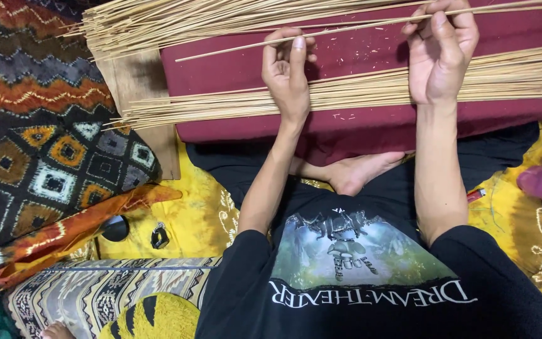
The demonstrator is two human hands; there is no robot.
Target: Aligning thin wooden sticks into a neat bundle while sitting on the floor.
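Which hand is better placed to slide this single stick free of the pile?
Right. The right hand already pinches the single stick near one end, while the left hand only steadies it at mid-length above the lower bundle.

Patterned cloth [39,119]: zigzag bands and diamond squares in orange, grey and black, far left.
Orange scarf [64,232]: crumpled, lying across the patterned cloth's lower edge.
Yellow cloth [196,216]: spread on the floor, near the person's knee.
Black round object [115,228]: on the yellow cloth, beside the scarf.
Small dark ring-shaped item [159,236]: just right of the round object.
Red lighter-like item [475,195]: small, at the right.
Wooden board [142,94]: upright edge beside the maroon cushion [359,135].
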